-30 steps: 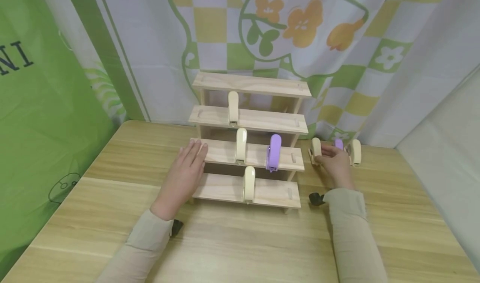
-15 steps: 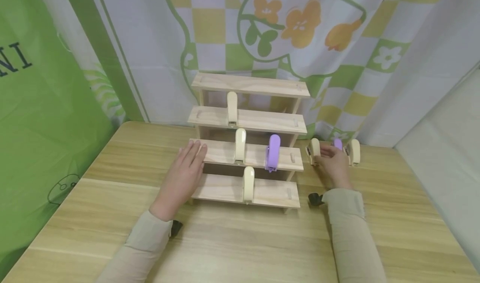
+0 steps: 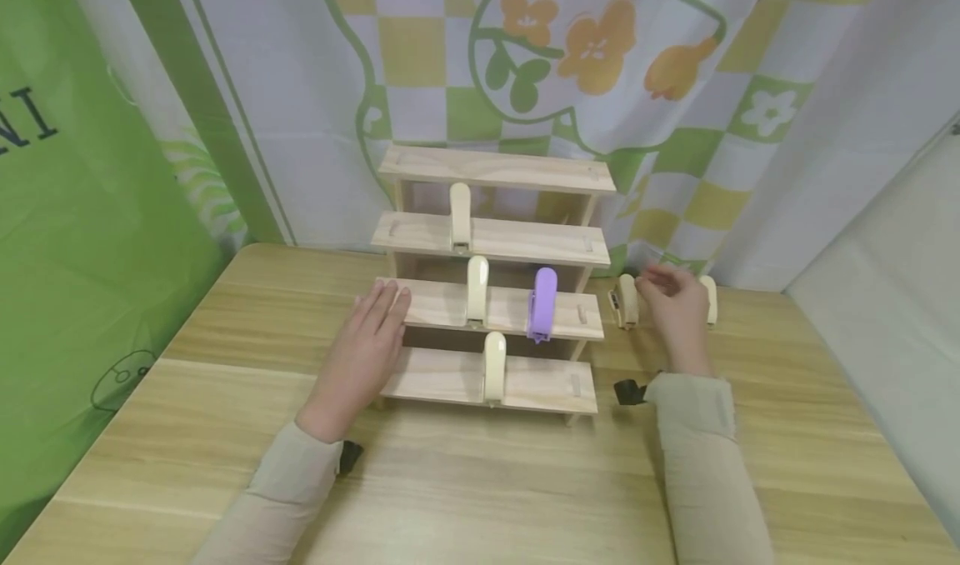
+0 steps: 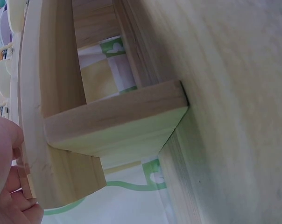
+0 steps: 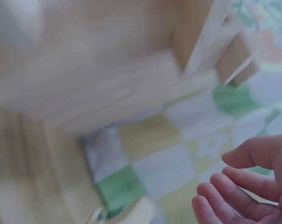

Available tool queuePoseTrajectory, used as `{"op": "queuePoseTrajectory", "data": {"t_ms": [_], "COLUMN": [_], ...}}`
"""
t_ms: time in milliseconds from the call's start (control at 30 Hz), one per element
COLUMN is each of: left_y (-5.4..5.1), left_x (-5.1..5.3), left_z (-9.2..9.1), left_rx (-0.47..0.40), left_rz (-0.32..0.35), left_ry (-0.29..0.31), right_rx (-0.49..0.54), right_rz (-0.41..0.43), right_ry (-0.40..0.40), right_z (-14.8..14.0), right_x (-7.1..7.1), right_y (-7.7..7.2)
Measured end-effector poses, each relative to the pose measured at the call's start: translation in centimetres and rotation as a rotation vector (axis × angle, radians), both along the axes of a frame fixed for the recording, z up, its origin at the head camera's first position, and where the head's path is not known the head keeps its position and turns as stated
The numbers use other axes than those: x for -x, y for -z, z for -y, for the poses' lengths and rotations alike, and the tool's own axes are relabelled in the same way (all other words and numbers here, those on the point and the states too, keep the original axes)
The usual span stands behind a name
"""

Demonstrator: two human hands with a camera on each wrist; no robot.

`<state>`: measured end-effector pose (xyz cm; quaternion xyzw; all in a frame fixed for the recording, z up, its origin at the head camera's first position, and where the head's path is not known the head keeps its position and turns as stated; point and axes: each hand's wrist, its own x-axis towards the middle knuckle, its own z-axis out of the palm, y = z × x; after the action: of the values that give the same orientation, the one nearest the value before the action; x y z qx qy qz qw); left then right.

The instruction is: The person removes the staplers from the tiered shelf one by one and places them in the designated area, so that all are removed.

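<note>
My left hand (image 3: 360,352) rests with straight fingers on the left end of a lower step of the wooden tiered shelf (image 3: 495,169); its thumb is hidden in the head view. To the right of the shelf my right hand (image 3: 675,311) is raised over the table, its fingers loosely bent and nothing between them. Just left of it stands a cream stapler (image 3: 627,301), seen partly in the right wrist view as a cream stapler top (image 5: 138,212). Another cream stapler (image 3: 711,300) shows behind the hand on its right.
On the shelf's steps stand a purple stapler (image 3: 542,305) and cream staplers: an upper one (image 3: 460,217), a middle one (image 3: 477,292) and a lowest one (image 3: 494,368). A patterned curtain (image 3: 420,57) hangs behind the wooden table (image 3: 480,490).
My right hand has let go of the cream stapler beside the shelf and lifted slightly to the right, covering the purple stapler there. The left hand stays on the shelf.
</note>
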<state>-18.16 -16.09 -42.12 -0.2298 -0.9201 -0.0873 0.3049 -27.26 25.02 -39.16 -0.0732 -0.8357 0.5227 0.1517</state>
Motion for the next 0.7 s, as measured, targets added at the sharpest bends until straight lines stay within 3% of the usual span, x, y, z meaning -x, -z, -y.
{"op": "queuePoseTrajectory", "data": {"t_ms": [200, 367, 533, 700], "left_y": [0.1, 0.0, 0.0, 0.1], "left_x": [0.0, 0.0, 0.1, 0.1], "left_z": [0.0, 0.0, 0.0, 0.1], "left_rx": [-0.016, -0.02, -0.022, -0.008], "left_rz": [0.005, 0.003, -0.005, -0.015], "left_ry": [0.007, 0.01, 0.015, 0.016], "right_rx": [0.118, 0.227, 0.233, 0.267], "right_rz": [-0.138, -0.195, -0.286, -0.377], "right_ry": [0.012, -0.012, -0.092, -0.198], "right_z": [1.9, 3.5, 5.6, 8.1], "right_x": [-1.5, -3.0, -4.5, -5.4], "right_y": [-2.2, -4.2, -5.2, -5.2]}}
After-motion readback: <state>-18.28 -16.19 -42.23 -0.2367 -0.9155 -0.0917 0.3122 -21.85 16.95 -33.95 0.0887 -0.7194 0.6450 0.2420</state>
